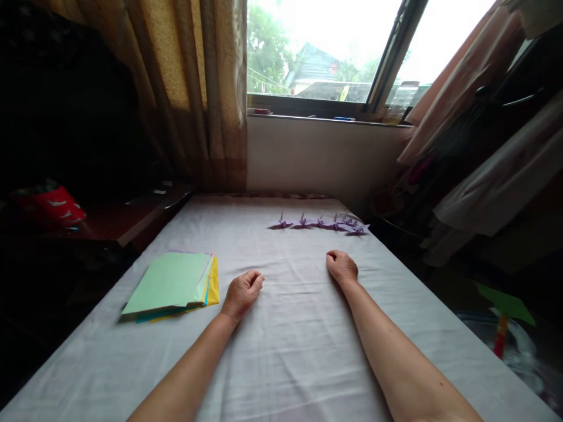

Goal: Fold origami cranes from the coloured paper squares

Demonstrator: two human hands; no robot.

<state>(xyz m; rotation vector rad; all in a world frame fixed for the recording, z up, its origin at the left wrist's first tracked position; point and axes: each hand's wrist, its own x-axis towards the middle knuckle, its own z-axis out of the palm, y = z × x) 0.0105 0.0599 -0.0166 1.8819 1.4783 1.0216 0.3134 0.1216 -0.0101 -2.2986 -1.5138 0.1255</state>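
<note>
Head view: on a white cloth-covered table [290, 351], the left hand [243, 293], loosely fisted around nothing visible, rests right of a stacked pile of coloured paper sheets, pale green uppermost [169, 281]; the right hand [343, 267], likewise curled, lies before small purple folded-paper cranes [303, 222].

on the cloth [292, 334], paper stack [169, 282] lies left, cranes [321, 223] farther back.

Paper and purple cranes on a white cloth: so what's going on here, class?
One person's bare hands are over the white cloth, both loosely closed, with nothing showing in them. The left hand is beside a stack of paper, pale green on top. The right hand is nearer the purple cranes, which stand toward the far edge, bunched at their right end.
</note>
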